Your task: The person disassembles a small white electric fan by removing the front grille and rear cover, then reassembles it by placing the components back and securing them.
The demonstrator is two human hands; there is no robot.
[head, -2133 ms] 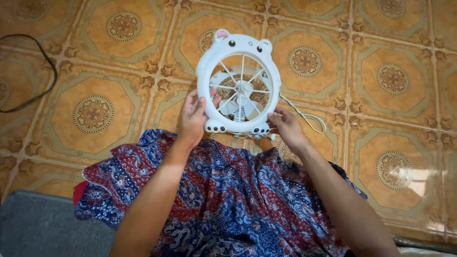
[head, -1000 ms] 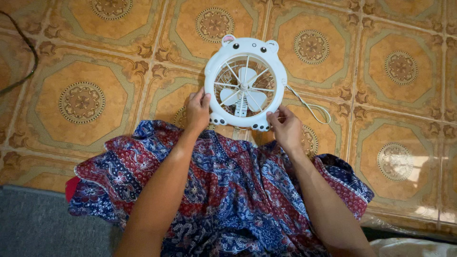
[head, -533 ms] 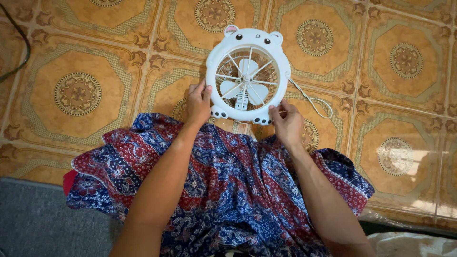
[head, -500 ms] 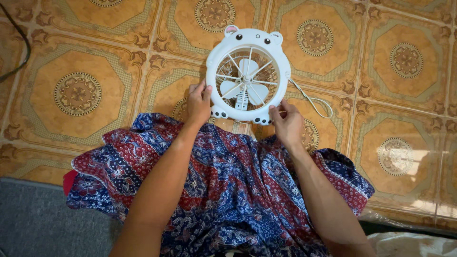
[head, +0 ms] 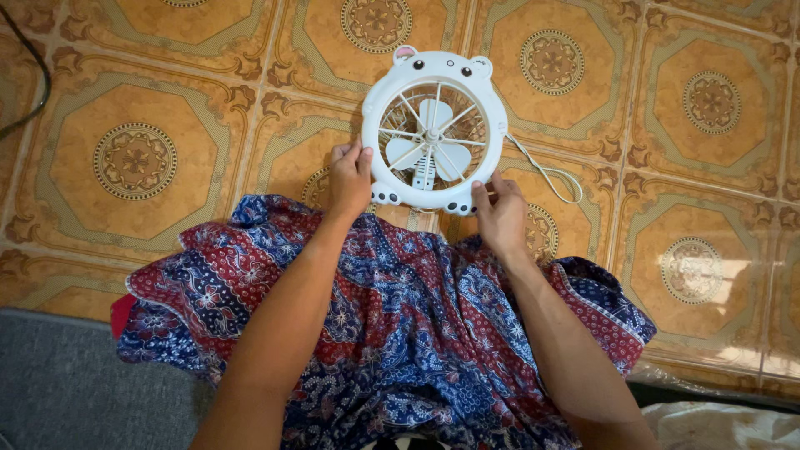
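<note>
A small round white fan [head: 433, 129] shaped like a bear's face, with two small ears on top and white blades behind a wire grille, lies flat on the tiled floor in front of me. My left hand [head: 350, 179] grips its lower left rim. At the lower right rim, my right hand [head: 500, 215] holds the edge with thumb and fingers. A thin white cord [head: 546, 173] loops out from the fan's right side.
A patterned blue and red skirt [head: 392, 325] covers my lap below the fan. The floor is orange tile with octagon patterns [head: 133, 158]. A dark cable [head: 33, 75] curves at the top left. A grey mat [head: 58, 392] lies at the bottom left.
The fan has shifted slightly up and to the right in view, with both hands staying on its lower rim. The dark cable has slid toward the left edge.
</note>
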